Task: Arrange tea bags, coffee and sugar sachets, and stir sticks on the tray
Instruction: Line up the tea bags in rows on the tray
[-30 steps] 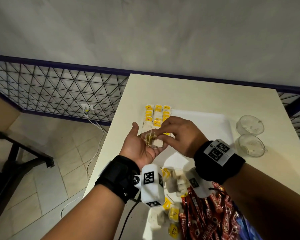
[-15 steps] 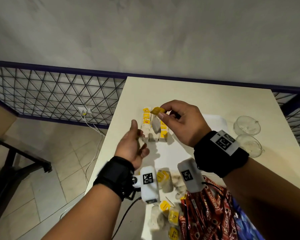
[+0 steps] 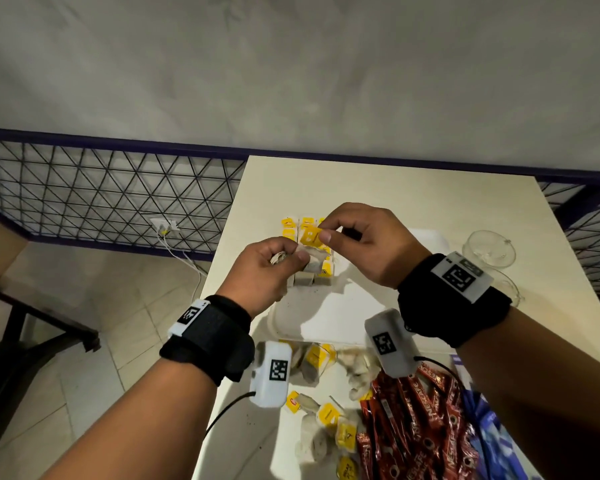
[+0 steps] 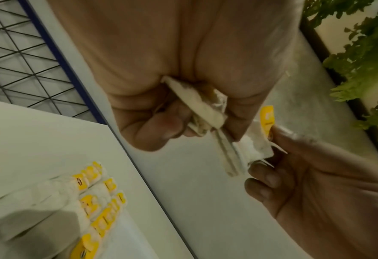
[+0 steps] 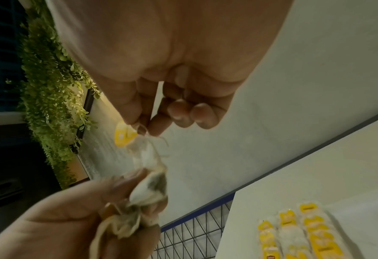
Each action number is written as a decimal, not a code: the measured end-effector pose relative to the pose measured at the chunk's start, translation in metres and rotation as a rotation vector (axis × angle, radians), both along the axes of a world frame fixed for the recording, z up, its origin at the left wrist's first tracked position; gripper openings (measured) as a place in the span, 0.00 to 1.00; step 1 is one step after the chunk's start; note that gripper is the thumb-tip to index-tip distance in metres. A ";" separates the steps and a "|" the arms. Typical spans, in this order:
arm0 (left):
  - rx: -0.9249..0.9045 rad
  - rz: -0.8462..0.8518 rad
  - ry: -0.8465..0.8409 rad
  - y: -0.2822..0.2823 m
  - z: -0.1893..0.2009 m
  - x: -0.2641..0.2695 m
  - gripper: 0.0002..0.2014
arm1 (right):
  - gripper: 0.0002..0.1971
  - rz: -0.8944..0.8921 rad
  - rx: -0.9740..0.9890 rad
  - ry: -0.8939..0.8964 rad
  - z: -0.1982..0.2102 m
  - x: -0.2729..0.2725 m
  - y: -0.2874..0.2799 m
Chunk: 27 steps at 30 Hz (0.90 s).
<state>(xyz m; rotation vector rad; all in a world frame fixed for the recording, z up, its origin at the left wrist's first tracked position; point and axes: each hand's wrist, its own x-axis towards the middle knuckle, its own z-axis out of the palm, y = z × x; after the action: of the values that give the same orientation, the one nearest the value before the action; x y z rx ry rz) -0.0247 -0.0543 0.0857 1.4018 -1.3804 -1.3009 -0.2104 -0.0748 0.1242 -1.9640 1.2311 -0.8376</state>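
Both hands hover over the far left of the white tray (image 3: 326, 317). My left hand (image 3: 291, 259) grips a small bunch of crumpled tea bags (image 4: 201, 108) and also pinches the lower end of one tea bag (image 3: 314, 258). My right hand (image 3: 321, 230) pinches that bag's top by its yellow tag (image 3: 310, 235), so the bag is stretched between the hands. The right wrist view shows the tag (image 5: 123, 135) and the bag (image 5: 148, 157) below my fingertips. Three rows of tea bags (image 3: 302, 230) lie on the tray beneath, partly hidden by the hands.
Loose tea bags (image 3: 326, 417) lie on the table in front of the tray. Red coffee sachets (image 3: 413, 427) and blue sachets (image 3: 482, 427) are piled at the near right. Two glass bowls (image 3: 489, 247) stand right of the tray. The table's left edge drops to the floor.
My right hand lifted one tea bag out of my left palm and carried it over the rows. My left hand turned over, curled round the other bags and took the bag's lower end.
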 end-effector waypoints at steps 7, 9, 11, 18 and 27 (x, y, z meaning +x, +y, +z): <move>0.076 -0.040 0.059 0.003 -0.008 -0.003 0.14 | 0.09 0.112 0.012 0.175 0.008 -0.015 -0.003; 0.068 -0.065 0.012 0.003 -0.008 -0.004 0.14 | 0.10 0.170 0.001 0.305 0.012 -0.016 -0.005; 0.006 -0.084 -0.110 0.004 -0.008 -0.004 0.11 | 0.10 0.142 0.020 0.365 0.013 -0.014 -0.006; -0.250 -0.107 -0.250 0.004 -0.016 0.000 0.13 | 0.07 0.080 0.036 0.302 0.015 -0.015 -0.008; -0.347 0.006 -0.364 0.003 -0.015 -0.011 0.12 | 0.06 0.033 0.102 0.327 0.007 -0.003 -0.003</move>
<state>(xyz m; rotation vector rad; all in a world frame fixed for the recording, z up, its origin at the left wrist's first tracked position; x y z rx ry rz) -0.0354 -0.0518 0.0704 1.4386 -1.7423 -0.7726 -0.2138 -0.0780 0.1309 -2.0867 1.3898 -0.4372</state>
